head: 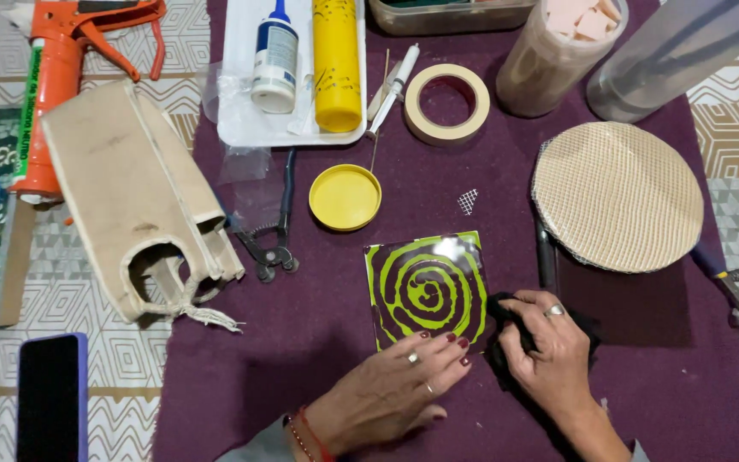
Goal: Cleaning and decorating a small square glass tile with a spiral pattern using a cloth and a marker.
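Right hand [549,342] is bunched tight around a dark crumpled cloth [506,321] at the right edge of the square glossy tile with the lime-green spiral [427,289]. Left hand [404,381] lies flat, fingertips pinning the tile's bottom edge to the purple felt mat [301,325]. Tile looks stiff, slick and probably chippable, so I'd hold it by the edges. Yellow round lid [345,197] sits further up.

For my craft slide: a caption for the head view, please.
Left hand steadies a spiral tile while right hand grips a black cloth.
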